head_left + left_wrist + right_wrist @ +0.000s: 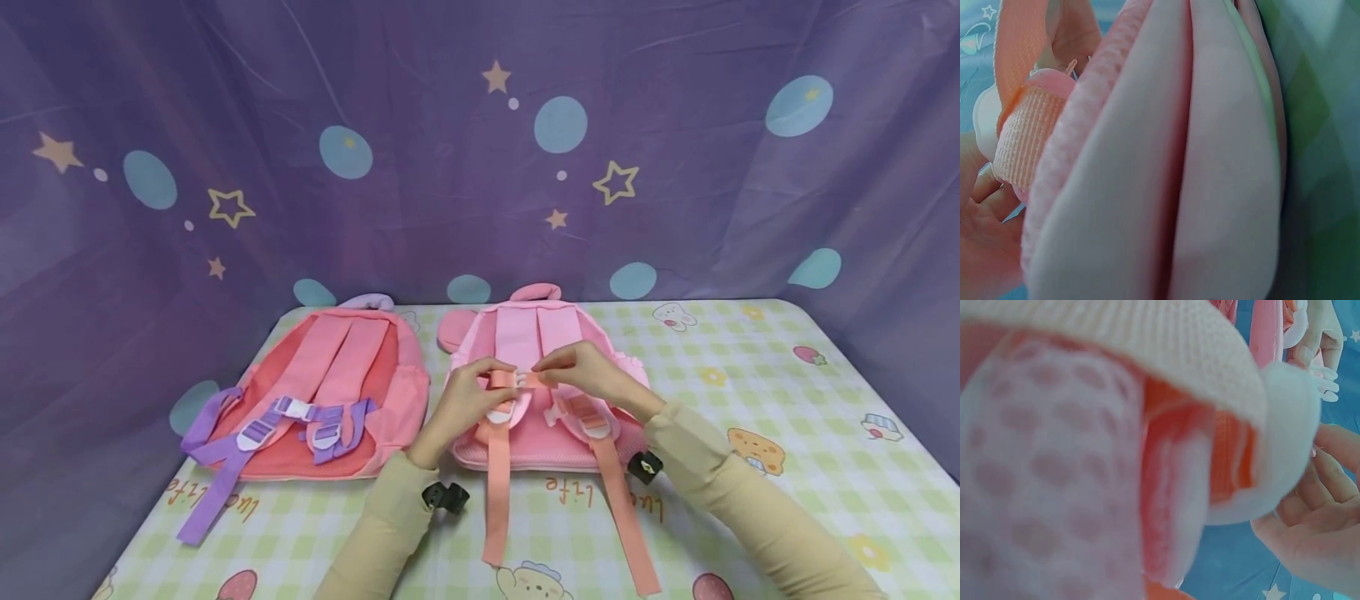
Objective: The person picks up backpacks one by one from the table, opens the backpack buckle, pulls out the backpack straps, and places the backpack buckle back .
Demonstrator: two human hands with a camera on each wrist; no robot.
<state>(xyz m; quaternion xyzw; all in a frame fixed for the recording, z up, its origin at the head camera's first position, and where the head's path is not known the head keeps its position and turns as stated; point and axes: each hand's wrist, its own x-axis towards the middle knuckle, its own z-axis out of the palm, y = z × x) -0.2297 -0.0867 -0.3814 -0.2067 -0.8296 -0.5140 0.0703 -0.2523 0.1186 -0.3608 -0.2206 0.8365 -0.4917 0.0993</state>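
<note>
Straps-up on the cloth lies a light pink backpack (pixel 517 333). Over its middle, the left hand (pixel 467 400) pinches an orange strap end at a white buckle (pixel 520 379). From the other side the right hand (pixel 588 372) pinches the orange strap piece. In the right wrist view, the left hand (pixel 1322 334) grips the strap near white buckle prongs (pixel 1327 384), and the right hand (pixel 1319 512) has its fingers bent, partly behind a white adjuster (pixel 1291 425). The left wrist view shows part of the left hand (pixel 988 231) beside orange webbing (pixel 1029 134).
A coral backpack (pixel 405 400) with purple straps (pixel 213 496) and a fastened white buckle lies at the left. Two orange strap tails (pixel 498 500) hang toward the front over the checked cloth (pixel 750 367). A purple curtain (pixel 450 208) stands behind.
</note>
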